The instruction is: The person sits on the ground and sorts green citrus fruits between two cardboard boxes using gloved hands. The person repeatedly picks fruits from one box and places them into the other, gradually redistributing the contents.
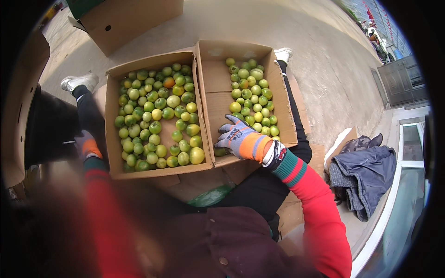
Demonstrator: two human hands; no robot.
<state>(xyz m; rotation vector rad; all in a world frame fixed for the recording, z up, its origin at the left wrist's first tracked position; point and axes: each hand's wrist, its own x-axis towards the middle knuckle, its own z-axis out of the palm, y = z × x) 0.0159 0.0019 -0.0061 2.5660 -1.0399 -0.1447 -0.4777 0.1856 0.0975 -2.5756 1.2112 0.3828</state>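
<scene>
My right hand (pixel 243 140), in a grey and orange glove, reaches into the near left corner of the right cardboard box (pixel 215 99). Its fingers are spread, palm down, over a green tomato (pixel 221 152) at the near wall. More green tomatoes (pixel 254 95) fill that box's right side. The left cardboard box (pixel 111 99) beside it is covered with green and yellowish tomatoes (pixel 153 113), a few turning orange. At far left, my gloved left hand (pixel 88 145) is closed beside a black container (pixel 48 129). A thin pale piece (pixel 68 142) sticks out by its fingers; what they grip is unclear.
My outstretched legs flank the boxes, with white shoes (pixel 79 82) beyond. A large carton (pixel 130 23) stands at the back left, another (pixel 21 106) at the left edge. Dark clothing (pixel 364 173) lies to the right beside a white-framed door (pixel 410 153). Green plastic (pixel 211 196) lies near me.
</scene>
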